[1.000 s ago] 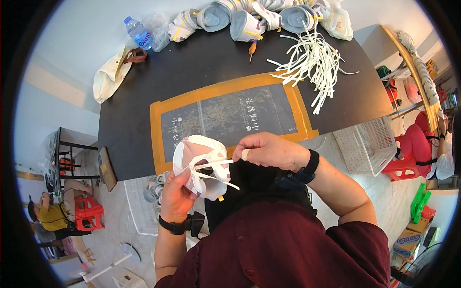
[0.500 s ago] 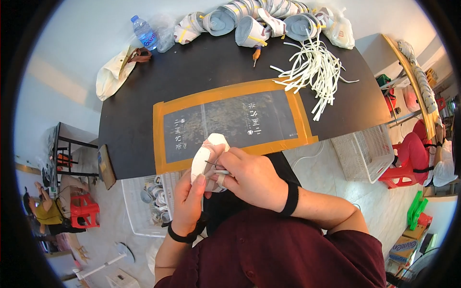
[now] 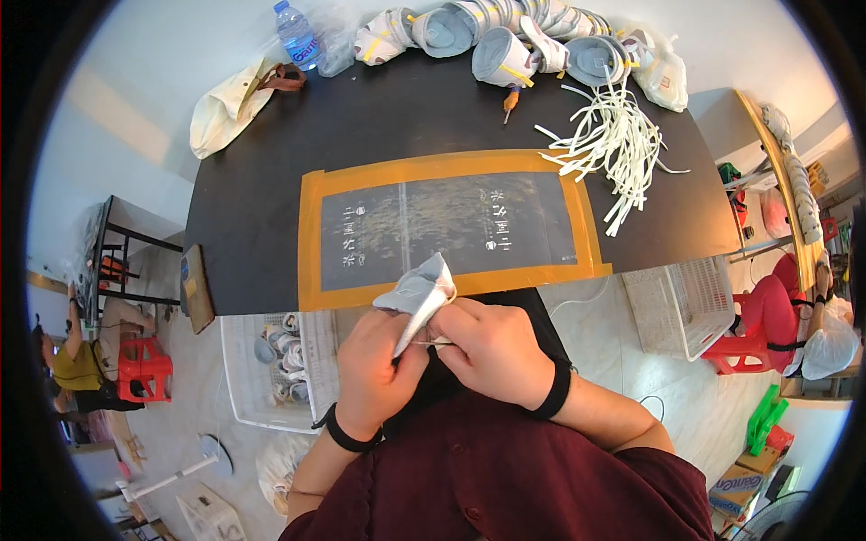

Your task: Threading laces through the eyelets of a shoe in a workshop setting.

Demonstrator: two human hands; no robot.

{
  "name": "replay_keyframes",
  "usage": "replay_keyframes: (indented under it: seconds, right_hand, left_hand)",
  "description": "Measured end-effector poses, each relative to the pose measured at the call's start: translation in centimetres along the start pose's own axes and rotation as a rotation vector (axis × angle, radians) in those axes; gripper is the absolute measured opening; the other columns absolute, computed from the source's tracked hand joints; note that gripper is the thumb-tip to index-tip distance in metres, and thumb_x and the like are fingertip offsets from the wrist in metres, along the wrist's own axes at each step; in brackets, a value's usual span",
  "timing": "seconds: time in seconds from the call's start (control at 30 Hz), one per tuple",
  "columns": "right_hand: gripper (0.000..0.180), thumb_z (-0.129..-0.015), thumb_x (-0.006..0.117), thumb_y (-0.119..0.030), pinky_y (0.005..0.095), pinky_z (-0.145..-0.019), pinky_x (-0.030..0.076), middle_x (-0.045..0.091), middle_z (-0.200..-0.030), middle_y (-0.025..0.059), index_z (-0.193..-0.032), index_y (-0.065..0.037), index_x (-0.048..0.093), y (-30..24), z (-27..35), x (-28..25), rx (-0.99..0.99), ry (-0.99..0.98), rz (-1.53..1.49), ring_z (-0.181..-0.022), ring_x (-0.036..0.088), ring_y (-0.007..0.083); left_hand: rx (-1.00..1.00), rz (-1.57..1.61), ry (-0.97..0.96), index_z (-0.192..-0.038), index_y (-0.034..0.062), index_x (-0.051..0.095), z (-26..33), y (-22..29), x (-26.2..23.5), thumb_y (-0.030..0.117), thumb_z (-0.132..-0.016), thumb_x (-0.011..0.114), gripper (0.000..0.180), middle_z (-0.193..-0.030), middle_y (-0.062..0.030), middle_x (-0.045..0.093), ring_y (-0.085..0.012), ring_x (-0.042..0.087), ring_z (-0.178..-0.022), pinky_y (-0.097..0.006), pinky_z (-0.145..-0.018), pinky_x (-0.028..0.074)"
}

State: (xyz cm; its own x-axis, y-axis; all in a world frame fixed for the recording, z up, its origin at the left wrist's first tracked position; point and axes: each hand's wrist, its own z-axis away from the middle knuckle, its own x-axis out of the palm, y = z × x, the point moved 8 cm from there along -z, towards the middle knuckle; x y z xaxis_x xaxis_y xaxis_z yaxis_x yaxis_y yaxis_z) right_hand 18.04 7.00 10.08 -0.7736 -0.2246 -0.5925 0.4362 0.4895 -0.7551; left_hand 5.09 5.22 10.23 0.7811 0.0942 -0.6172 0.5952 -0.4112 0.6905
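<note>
Head view: left fingers point(image 3: 412, 362) and right fingers point(image 3: 458, 325) clasp a shoe point(image 3: 421, 293), partly hidden between them. Beyond them, the worktop point(image 3: 406, 117) bears a sheet point(image 3: 451, 221) and, farther right, laces point(image 3: 613, 144); left, a basket point(image 3: 322, 356).

1. Taped sheet point(image 3: 442, 257) on black table point(image 3: 244, 207).
2. Near side of sheet: left hand point(image 3: 379, 370), right hand point(image 3: 496, 352), both gripping grey-white shoe upper point(image 3: 410, 294).
3. Sheet's far right corner: white laces point(image 3: 622, 144), bunched.
4. Beyond sheet: shoes point(image 3: 502, 59), orange-handled tool point(image 3: 511, 101).
5. Far left of sheet: cream bag point(image 3: 225, 113), bottle point(image 3: 296, 41).
6. Nearer, left of sheet: white crate point(image 3: 321, 361).
</note>
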Motion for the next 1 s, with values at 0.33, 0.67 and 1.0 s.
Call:
replay_keyframes:
  seconds: [0.33, 0.67, 1.0]
  right_hand:
    - [0.006, -0.089, 0.059, -0.002, 0.0254, -0.067, 0.043, 0.054, -0.078, -0.0002, -0.088, -0.005, 0.055, 3.2, 0.1, 2.5, 0.138, -0.131, -0.771, -0.073, 0.048, 0.0085]
    - [0.008, -0.096, 0.061, -0.012, 0.027, -0.074, 0.046, 0.059, -0.086, -0.0003, -0.096, -0.004, 0.061, 3.6, -0.3, 3.1, 0.018, -0.229, -0.819, -0.079, 0.053, 0.0094]
    - [0.017, -0.096, 0.062, -0.015, 0.0243, -0.073, 0.048, 0.065, -0.086, 0.002, -0.104, 0.0, 0.065, 4.4, 0.9, -1.3, 0.291, -0.292, -0.838, -0.079, 0.058, 0.0077]
  left_hand:
    - [-0.127, 0.194, -0.033, -0.089, 0.0017, 0.063, 0.5, -0.9, -0.2, 0.004, -0.081, 0.065, 0.009, -0.071, -0.009, 0.055, -0.0252, 0.053, -0.061, -0.034, -0.056, 0.041]
    - [-0.256, 0.356, -0.055, -0.097, -0.001, 0.064, 0.8, -3.0, 0.5, 0.008, -0.087, 0.064, 0.014, -0.079, -0.0072, 0.061, -0.0175, 0.058, -0.071, -0.03, -0.064, 0.046]
    - [-0.548, 1.028, 0.148, -0.121, -0.0024, 0.06, 3.5, -7.8, -1.2, 0.011, -0.089, 0.067, 0.035, -0.111, -0.0085, 0.067, -0.0165, 0.065, -0.098, -0.033, -0.086, 0.052]
